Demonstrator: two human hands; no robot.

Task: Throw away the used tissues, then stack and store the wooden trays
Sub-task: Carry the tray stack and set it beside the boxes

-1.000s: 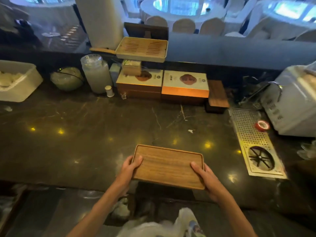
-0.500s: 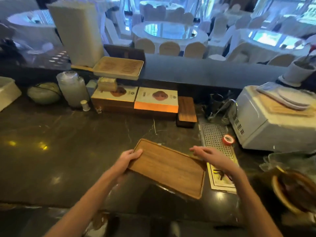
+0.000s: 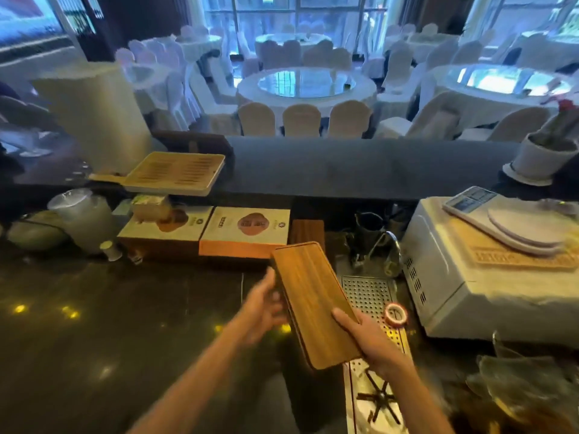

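A brown wooden tray [image 3: 310, 296] is lifted above the dark counter, turned lengthwise and tilted on its side. My right hand [image 3: 369, 343] grips its near right edge, thumb on top. My left hand [image 3: 263, 311] is blurred and sits against the tray's left edge, fingers spread behind it. A dark wooden tray stack [image 3: 308, 231] lies at the back of the counter, just past the lifted tray's far end. A pale slatted tray [image 3: 175, 172] rests on the raised ledge at left. No tissues show.
Two orange and white boxes [image 3: 246, 230] line the back wall. A perforated metal drain plate [image 3: 369, 297] with a red tape roll [image 3: 395, 314] lies right of the tray. A white appliance [image 3: 476, 277] with plates stands at right. A frosted jar [image 3: 83, 219] stands at left.
The tray has been lifted off the counter, swung from crosswise to lengthwise and carried back toward the dark stack. My right hand now grips its near edge; the view has tilted up.
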